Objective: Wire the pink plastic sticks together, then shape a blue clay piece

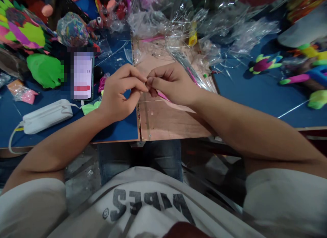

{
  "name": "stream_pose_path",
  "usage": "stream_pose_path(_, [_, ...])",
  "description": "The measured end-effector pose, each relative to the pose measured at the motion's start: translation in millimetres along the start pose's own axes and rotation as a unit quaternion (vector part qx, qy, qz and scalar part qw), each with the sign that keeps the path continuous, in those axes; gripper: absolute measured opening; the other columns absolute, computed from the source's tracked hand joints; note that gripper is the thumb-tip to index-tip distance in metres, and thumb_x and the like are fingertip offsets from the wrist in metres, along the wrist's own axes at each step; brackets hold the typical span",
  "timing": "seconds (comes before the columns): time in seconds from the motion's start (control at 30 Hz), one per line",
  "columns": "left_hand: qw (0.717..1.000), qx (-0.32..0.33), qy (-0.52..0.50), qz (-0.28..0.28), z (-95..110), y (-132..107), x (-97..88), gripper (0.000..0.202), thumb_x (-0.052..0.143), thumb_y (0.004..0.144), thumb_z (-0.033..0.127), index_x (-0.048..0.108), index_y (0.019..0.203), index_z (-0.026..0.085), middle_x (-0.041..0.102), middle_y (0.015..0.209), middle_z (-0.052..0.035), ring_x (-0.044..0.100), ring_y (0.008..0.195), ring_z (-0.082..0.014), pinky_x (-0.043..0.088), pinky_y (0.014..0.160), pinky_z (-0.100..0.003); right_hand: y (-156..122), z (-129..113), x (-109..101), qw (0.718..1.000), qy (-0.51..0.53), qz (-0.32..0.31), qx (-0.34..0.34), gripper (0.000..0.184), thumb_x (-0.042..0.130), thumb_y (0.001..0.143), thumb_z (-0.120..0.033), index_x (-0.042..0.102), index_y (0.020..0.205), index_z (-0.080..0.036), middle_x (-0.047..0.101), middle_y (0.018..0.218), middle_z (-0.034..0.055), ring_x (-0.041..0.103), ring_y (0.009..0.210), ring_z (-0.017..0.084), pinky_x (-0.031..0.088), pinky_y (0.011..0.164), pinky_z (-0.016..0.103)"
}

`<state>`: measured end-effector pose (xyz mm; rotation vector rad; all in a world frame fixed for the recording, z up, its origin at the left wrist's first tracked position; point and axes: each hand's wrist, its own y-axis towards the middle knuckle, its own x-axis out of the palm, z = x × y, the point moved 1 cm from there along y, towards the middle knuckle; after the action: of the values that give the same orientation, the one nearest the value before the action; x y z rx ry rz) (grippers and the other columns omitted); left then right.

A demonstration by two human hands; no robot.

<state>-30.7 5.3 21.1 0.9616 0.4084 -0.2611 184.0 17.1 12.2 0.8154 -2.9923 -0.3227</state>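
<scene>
My left hand [122,94] and my right hand [170,84] meet fingertip to fingertip over a brown board [166,122] on the blue table [255,94]. Both are closed in a pinch. My right hand holds a thin pink stick [162,95] that pokes out below its fingers, and a clear plastic sleeve [178,106] seems to lie under it. My left fingers pinch at the same spot, at the end of the stick.
A phone [83,75] and a white power bank [47,116] with a cable lie at the left. Colourful foam toys [25,30] pile up at the back left and at the right [265,63]. Crumpled clear plastic bags [204,26] cover the back.
</scene>
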Motion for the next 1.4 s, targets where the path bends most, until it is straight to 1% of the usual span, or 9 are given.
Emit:
stream_pose_path(0.17, [0.99, -0.116, -0.062, 0.044, 5, -2, -1.0, 0.011, 0.084, 0.098, 0.031, 0.079, 0.089, 0.029, 0.084, 0.094, -0.0026, 0.081, 0.086, -0.0208, 0.069, 0.081, -0.04, -3, -3, 1, 0.999, -0.031, -0.011, -0.021, 0.033, 0.088, 0.103, -0.044, 0.078, 0.081, -0.023, 0.071, 0.068, -0.0004, 0.06, 0.063, 0.014, 0.052, 0.063, 0.029])
stream_pose_path(0.3, [0.976, -0.188, -0.089, 0.059, 2, -3, 5.0, 0.023, 0.093, 0.093, 0.041, 0.075, 0.096, 0.027, 0.082, 0.095, -0.003, 0.084, 0.087, -0.0206, 0.073, 0.084, -0.039, -2, -5, -2, 1.0, -0.021, -0.004, -0.016, 0.032, 0.089, 0.102, -0.047, 0.079, 0.082, -0.025, 0.073, 0.071, 0.0004, 0.063, 0.065, 0.017, 0.053, 0.063, 0.032])
stream_pose_path(0.43, [0.972, -0.203, -0.096, 0.069, -3, -1, 7.6, 0.031, 0.096, 0.091, 0.044, 0.073, 0.099, 0.026, 0.083, 0.096, -0.0032, 0.085, 0.089, -0.0214, 0.075, 0.085, -0.04, -1, -6, -3, 0.998, -0.045, 0.032, -0.027, 0.032, 0.09, 0.102, -0.041, 0.077, 0.078, -0.025, 0.072, 0.072, 0.0004, 0.062, 0.065, 0.017, 0.052, 0.06, 0.032])
stream_pose_path(0.6, [0.971, -0.206, -0.112, 0.051, -8, 2, 5.7, 0.03, 0.097, 0.089, 0.042, 0.074, 0.096, 0.025, 0.084, 0.096, -0.0041, 0.085, 0.089, -0.0224, 0.074, 0.083, -0.04, 0, -3, -1, 0.996, -0.047, 0.052, -0.056, 0.023, 0.087, 0.104, -0.035, 0.081, 0.084, -0.025, 0.073, 0.072, -0.0003, 0.063, 0.063, 0.014, 0.051, 0.061, 0.031])
stream_pose_path(0.83, [0.962, -0.262, -0.072, 0.036, -3, 2, 4.7, 0.033, 0.101, 0.087, 0.041, 0.072, 0.092, 0.025, 0.082, 0.087, -0.0021, 0.081, 0.083, -0.0206, 0.069, 0.074, -0.036, 0, 0, 1, 0.997, -0.026, 0.054, -0.043, 0.043, 0.092, 0.097, -0.06, 0.077, 0.08, -0.024, 0.074, 0.072, 0.0005, 0.064, 0.063, 0.015, 0.054, 0.058, 0.031])
stream_pose_path(0.93, [0.96, -0.267, -0.071, 0.038, 1, 1, 6.0, 0.033, 0.099, 0.089, 0.041, 0.07, 0.091, 0.025, 0.079, 0.083, -0.0022, 0.081, 0.082, -0.0218, 0.068, 0.072, -0.036, -1, -2, 3, 0.998, -0.031, 0.055, -0.029, 0.046, 0.096, 0.092, -0.064, 0.078, 0.079, -0.024, 0.074, 0.071, 0.0006, 0.063, 0.062, 0.015, 0.053, 0.056, 0.031])
stream_pose_path(1.07, [0.961, -0.264, -0.069, 0.043, 4, 0, 8.1, 0.032, 0.098, 0.09, 0.039, 0.07, 0.092, 0.025, 0.079, 0.086, -0.0027, 0.081, 0.082, -0.0216, 0.068, 0.073, -0.035, -2, -3, 3, 0.998, -0.039, 0.053, -0.01, 0.038, 0.101, 0.088, -0.057, 0.081, 0.082, -0.025, 0.074, 0.068, -0.0004, 0.06, 0.059, 0.015, 0.048, 0.052, 0.031])
stream_pose_path(1.17, [0.961, -0.264, -0.074, 0.046, 2, -1, 8.9, 0.029, 0.098, 0.09, 0.035, 0.071, 0.092, 0.024, 0.08, 0.088, -0.003, 0.08, 0.08, -0.0196, 0.066, 0.072, -0.033, -1, -1, 0, 0.998, -0.032, 0.049, -0.004, 0.034, 0.103, 0.088, -0.05, 0.081, 0.081, -0.025, 0.074, 0.068, 0.0003, 0.06, 0.059, 0.015, 0.049, 0.053, 0.032])
stream_pose_path(1.4, [0.964, -0.252, -0.075, 0.047, -2, -2, 8.9, 0.019, 0.09, 0.099, 0.037, 0.079, 0.096, 0.023, 0.077, 0.078, 0.0, 0.075, 0.068, -0.0142, 0.062, 0.067, -0.028, 4, 1, -4, 0.997, 0.06, 0.038, 0.007, 0.031, 0.103, 0.085, -0.044, 0.082, 0.081, -0.022, 0.074, 0.069, -0.0001, 0.062, 0.057, 0.012, 0.045, 0.051, 0.029])
